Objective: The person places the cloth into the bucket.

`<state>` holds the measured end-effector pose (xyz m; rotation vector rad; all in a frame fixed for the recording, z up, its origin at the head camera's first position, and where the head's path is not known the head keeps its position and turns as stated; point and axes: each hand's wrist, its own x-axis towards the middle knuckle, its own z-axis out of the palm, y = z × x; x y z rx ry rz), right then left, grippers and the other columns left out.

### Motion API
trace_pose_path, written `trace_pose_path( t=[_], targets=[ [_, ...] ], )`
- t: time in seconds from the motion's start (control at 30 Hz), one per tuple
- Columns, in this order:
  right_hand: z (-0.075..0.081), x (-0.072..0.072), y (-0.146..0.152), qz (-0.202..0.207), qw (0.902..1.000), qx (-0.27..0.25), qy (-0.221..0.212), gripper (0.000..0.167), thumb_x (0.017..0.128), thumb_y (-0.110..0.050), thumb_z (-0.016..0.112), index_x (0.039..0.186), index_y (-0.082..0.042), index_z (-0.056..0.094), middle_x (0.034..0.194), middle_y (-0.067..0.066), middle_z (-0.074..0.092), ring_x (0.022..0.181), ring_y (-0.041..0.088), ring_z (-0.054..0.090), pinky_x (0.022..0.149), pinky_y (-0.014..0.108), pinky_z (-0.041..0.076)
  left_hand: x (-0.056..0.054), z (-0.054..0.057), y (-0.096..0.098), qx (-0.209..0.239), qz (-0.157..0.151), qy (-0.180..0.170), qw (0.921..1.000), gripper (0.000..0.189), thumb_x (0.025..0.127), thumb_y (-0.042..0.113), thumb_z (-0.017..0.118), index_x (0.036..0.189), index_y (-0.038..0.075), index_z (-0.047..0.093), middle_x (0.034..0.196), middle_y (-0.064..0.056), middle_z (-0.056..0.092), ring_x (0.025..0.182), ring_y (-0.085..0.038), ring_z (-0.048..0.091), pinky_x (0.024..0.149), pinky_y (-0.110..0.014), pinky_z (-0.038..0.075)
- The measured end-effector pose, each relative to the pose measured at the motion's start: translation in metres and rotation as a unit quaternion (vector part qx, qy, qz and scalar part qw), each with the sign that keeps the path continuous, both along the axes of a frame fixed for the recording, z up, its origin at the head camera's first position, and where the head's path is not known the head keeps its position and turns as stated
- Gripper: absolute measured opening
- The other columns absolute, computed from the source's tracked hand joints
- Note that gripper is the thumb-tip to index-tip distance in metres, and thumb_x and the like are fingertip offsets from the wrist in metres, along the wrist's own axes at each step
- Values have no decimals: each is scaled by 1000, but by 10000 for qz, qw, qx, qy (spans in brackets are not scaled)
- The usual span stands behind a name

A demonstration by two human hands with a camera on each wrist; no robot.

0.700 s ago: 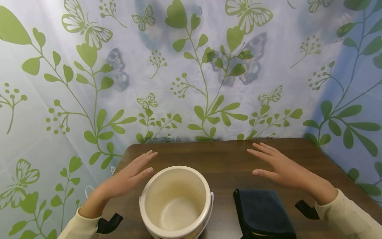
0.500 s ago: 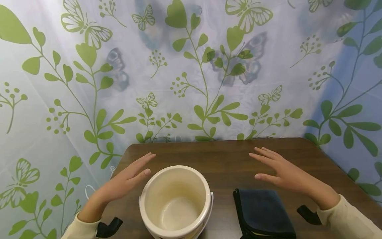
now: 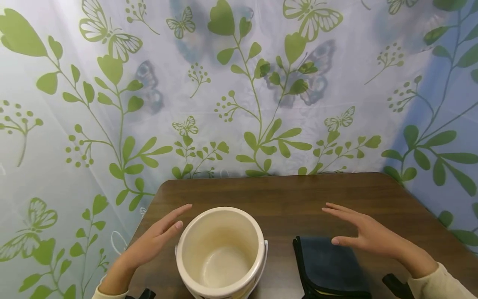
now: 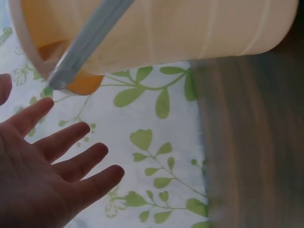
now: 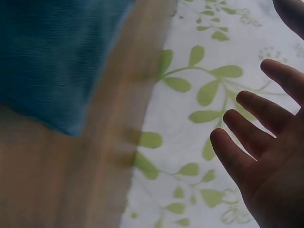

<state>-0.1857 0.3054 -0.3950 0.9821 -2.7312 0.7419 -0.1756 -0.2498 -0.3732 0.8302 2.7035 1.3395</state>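
Note:
A cream bucket (image 3: 220, 249) with a pale handle (image 4: 90, 47) stands upright on the table, and its inside shows nothing but the bare bottom. Left of it my left hand (image 3: 153, 241) hovers with fingers extended, holding nothing; the left wrist view shows its spread fingers near the bucket's rim. To the right lies a folded dark blue cloth (image 3: 328, 265) with black edging. Over the cloth's far right part, my right hand (image 3: 373, 236) is held in the air, fingers straight and apart, with nothing in it. The cloth appears as a blue corner in the right wrist view.
The brown wooden table (image 3: 276, 195) reaches back to a white curtain (image 3: 239, 104) printed with green leaves and butterflies. Black wrist mounts (image 3: 396, 286) show at both sleeves. A white cord (image 3: 117, 243) hangs beyond the table's left edge.
Both hands have come down and nearer the body, the right hand also shifting right until it overlaps the cloth in the head view. Bucket and cloth have stayed put.

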Motion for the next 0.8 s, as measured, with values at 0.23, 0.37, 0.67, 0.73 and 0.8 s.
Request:
trace_pose_path(
  t=[0.23,0.37,0.67,0.73,0.8],
  targets=[
    [-34,5,16,-24,9995,-205,224,75,85,-24,84,151,-21,50,154,-16,39,132,-6,39,84,35,55,2,-11,-4,159,-27,-10,9999,46,111,16,42,156,25,41,159,-8,38,143,-3,31,107,-29,39],
    [-53,8,24,53,9992,-347,196,73,83,-20,85,148,-20,53,152,-18,42,130,-5,43,83,33,55,5,-16,-7,259,-52,-146,9995,45,111,15,42,154,27,43,158,-4,41,140,1,34,105,-27,40],
    [-81,14,35,339,9985,-422,-125,66,83,-21,85,143,-12,58,150,-18,44,130,-3,45,82,29,54,8,-25,-6,749,-448,-637,9942,46,110,9,39,156,12,41,149,-19,48,127,-8,53,92,-32,51],
    [-85,15,37,382,9979,-429,-288,65,84,-20,85,143,-11,58,151,-17,44,129,-4,44,82,29,54,7,-27,-6,878,-578,-729,9918,45,110,8,39,156,7,39,145,-23,51,125,-11,56,92,-31,51],
    [-87,15,39,400,9972,-435,-458,65,84,-20,84,143,-12,58,151,-14,46,129,-5,43,81,28,53,7,-30,-5,992,-668,-815,9895,45,110,7,39,155,5,38,142,-25,52,123,-13,57,93,-30,51]
  ],
)
